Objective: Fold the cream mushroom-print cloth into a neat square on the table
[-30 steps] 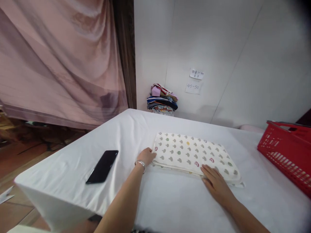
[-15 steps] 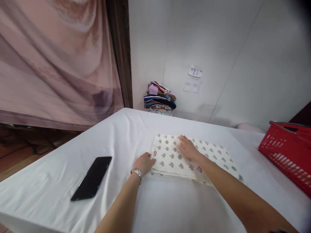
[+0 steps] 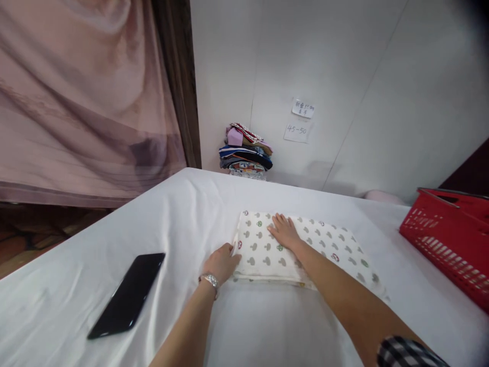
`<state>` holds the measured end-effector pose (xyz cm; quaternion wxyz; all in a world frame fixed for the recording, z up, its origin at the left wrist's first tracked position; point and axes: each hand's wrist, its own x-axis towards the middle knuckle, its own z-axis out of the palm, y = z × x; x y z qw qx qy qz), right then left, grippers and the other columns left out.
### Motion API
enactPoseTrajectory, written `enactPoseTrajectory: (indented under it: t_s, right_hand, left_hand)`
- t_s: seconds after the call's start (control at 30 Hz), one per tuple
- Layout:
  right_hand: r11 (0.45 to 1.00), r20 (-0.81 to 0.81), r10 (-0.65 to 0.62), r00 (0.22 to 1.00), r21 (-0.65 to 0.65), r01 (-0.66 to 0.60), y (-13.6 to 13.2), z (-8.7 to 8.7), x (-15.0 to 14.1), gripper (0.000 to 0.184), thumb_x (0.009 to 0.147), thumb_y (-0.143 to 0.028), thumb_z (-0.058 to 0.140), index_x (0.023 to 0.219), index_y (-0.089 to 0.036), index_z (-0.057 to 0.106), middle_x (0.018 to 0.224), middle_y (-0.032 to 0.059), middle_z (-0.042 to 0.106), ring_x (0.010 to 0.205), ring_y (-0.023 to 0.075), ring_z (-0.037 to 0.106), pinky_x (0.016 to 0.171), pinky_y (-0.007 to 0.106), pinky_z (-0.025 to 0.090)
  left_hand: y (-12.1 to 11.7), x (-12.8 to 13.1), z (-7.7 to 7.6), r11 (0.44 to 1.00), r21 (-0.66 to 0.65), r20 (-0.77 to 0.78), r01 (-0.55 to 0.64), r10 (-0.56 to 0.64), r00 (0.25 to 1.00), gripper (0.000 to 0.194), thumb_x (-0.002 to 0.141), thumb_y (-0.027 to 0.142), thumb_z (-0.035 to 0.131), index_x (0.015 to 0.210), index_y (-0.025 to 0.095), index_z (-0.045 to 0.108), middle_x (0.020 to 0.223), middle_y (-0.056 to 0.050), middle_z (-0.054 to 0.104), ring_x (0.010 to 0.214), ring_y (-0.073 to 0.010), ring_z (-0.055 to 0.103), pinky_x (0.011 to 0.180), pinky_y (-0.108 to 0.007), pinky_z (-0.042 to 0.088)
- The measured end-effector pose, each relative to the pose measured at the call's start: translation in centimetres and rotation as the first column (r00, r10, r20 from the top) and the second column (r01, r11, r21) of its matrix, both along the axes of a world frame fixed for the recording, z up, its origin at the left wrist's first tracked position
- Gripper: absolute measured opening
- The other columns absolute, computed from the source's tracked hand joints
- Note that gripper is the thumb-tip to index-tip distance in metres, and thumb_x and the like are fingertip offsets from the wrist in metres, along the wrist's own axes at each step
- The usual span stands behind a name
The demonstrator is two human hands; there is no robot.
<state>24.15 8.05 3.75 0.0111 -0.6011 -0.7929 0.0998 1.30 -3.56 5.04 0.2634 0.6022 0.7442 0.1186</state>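
A white cloth (image 3: 263, 239) printed with grey, green and red mushrooms lies folded in layers on the white-covered table (image 3: 267, 326). At the cloth's left edge is my left hand (image 3: 220, 262), wearing a metal bracelet; its fingers are curled and the thumb is on the edge, pinching it. My right hand (image 3: 284, 232) rests flat on top of the cloth with fingers spread, near the far edge. Its forearm hides part of the cloth's near side.
A black phone (image 3: 128, 295) lies on the table at the left. The red plastic basket (image 3: 451, 239) stands at the right edge. Behind the table a pile of folded clothes (image 3: 246, 153) sits against the wall, near two paper notes (image 3: 300, 122). A pink curtain (image 3: 76, 102) hangs at the left.
My right hand has slid slightly over the cloth, its fingers now more spread. My left hand stays at the left edge. The whole view has shifted a little.
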Motion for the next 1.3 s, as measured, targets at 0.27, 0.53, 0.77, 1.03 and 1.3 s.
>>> enactPoseTrajectory:
  t_s: [0.27, 0.53, 0.77, 1.03, 1.3]
  right_hand:
    - [0.998, -0.065, -0.047, 0.997, 0.042, 0.050, -0.3, 0.7, 2.3, 0.064, 0.091, -0.052, 0.019, 0.144, -0.015, 0.023, 0.154, 0.0089, 0.010, 0.141, 0.0228, 0.003, 0.110, 0.043, 0.005]
    - [0.981, 0.019, -0.194, 0.981, 0.013, 0.194, -1.2, -0.2, 5.8, 0.063, 0.091, -0.051, 0.021, 0.144, -0.018, 0.021, 0.154, 0.0078, 0.012, 0.140, 0.0244, 0.007, 0.108, 0.048, 0.008]
    - [0.964, -0.025, -0.264, 0.964, 0.037, 0.264, -2.1, 0.4, 8.4, 0.063, 0.092, -0.049, 0.020, 0.144, -0.015, 0.020, 0.154, 0.0095, 0.009, 0.141, 0.0234, 0.004, 0.110, 0.046, 0.008]
    - [0.959, 0.024, -0.281, 0.960, -0.033, 0.281, -2.8, -0.1, 10.5, 0.062, 0.091, -0.052, 0.020, 0.144, -0.018, 0.024, 0.154, 0.0076, 0.010, 0.140, 0.0243, 0.007, 0.109, 0.048, 0.009]
    - [0.916, 0.080, -0.400, 0.913, 0.072, 0.395, -5.7, -0.3, 16.7, 0.056, 0.093, -0.047, 0.021, 0.142, -0.020, 0.027, 0.153, 0.0085, 0.018, 0.140, 0.0257, 0.009, 0.108, 0.050, 0.008]
  left_hand:
    - [0.1, 0.0, 0.3, 1.000, -0.008, 0.028, -0.004, 0.005, 1.000, 0.030, 0.077, 0.037, 0.047, 0.100, 0.021, 0.058, 0.102, -0.010, 0.067, 0.095, -0.0254, 0.061, 0.075, -0.033, 0.043]
    - [0.3, -0.1, 0.2, 1.000, -0.014, 0.058, -0.007, 0.007, 0.998, 0.029, 0.076, 0.039, 0.049, 0.099, 0.023, 0.059, 0.101, -0.007, 0.068, 0.094, -0.0248, 0.062, 0.073, -0.031, 0.044]
    - [0.6, -0.5, -0.3, 1.000, 0.013, 0.056, 0.009, -0.010, 0.998, 0.032, 0.075, 0.040, 0.050, 0.099, 0.023, 0.061, 0.100, -0.007, 0.068, 0.091, -0.0245, 0.063, 0.071, -0.031, 0.045]
    - [0.9, -0.5, 0.0, 1.000, 0.010, 0.029, 0.019, -0.020, 0.999, 0.036, 0.074, 0.043, 0.049, 0.101, 0.023, 0.061, 0.103, -0.007, 0.068, 0.093, -0.0256, 0.063, 0.074, -0.033, 0.046]
    - [1.0, -0.4, 0.0, 1.000, -0.008, 0.006, 0.021, -0.021, 1.000, 0.040, 0.074, 0.046, 0.049, 0.104, 0.023, 0.061, 0.107, -0.007, 0.067, 0.095, -0.0259, 0.063, 0.075, -0.032, 0.046]
